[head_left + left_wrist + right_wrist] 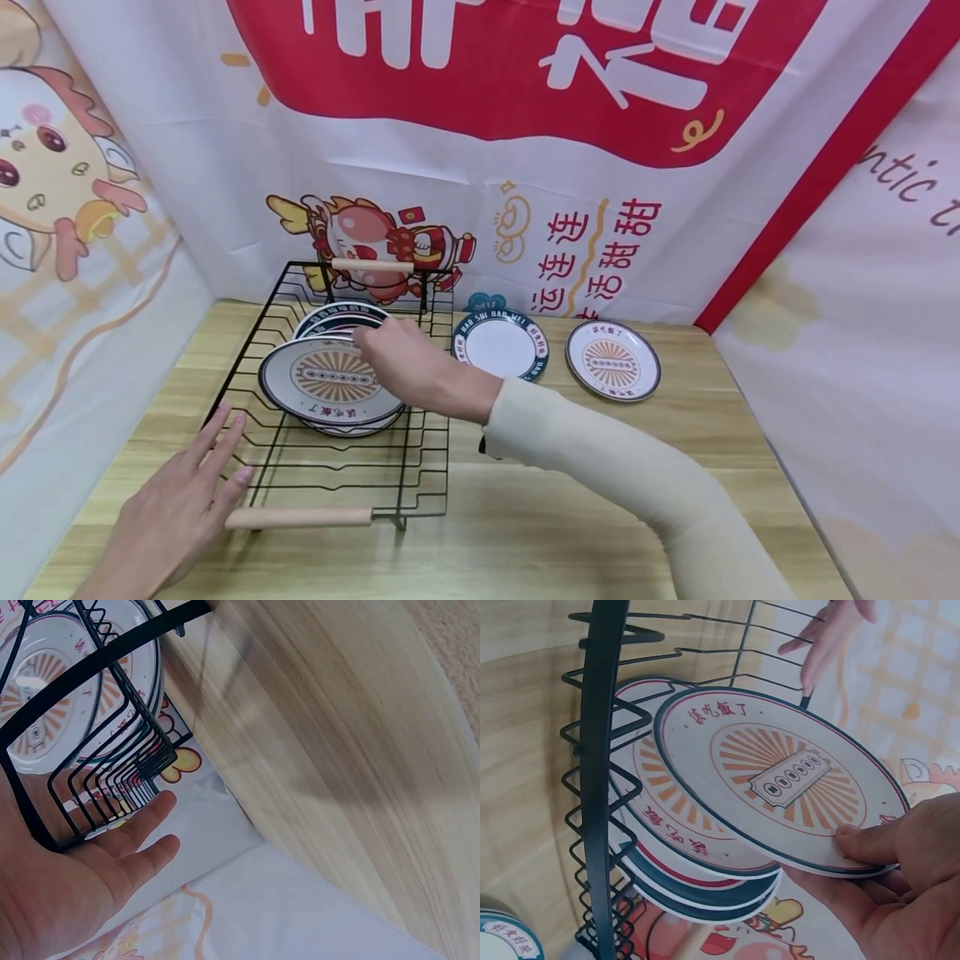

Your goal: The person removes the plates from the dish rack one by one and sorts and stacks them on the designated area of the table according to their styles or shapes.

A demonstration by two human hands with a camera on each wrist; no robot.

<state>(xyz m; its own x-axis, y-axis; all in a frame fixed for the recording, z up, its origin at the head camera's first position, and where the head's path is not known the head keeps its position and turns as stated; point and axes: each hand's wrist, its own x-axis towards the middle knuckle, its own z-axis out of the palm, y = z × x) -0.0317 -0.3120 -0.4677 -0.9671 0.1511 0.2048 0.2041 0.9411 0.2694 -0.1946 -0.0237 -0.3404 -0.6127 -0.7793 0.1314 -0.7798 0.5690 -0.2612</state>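
My right hand [427,375] pinches the rim of a white plate [333,379] with an orange sunburst, thumb on its face in the right wrist view. This plate leans in a black wire dish rack [600,780], in front of other plates. Behind it, a second sunburst plate [667,802] and dark-rimmed plates [705,896] stand in the rack, partly hidden. My left hand [176,500] lies at the rack's near left corner, fingers extended along its side wires, close to the wooden handle [300,517].
Right of the rack, a dark-rimmed plate [501,350] and a sunburst plate [613,361] lie flat on the wooden table [570,517]. A printed cloth [420,150] hangs behind the table, with more cloth at both sides.
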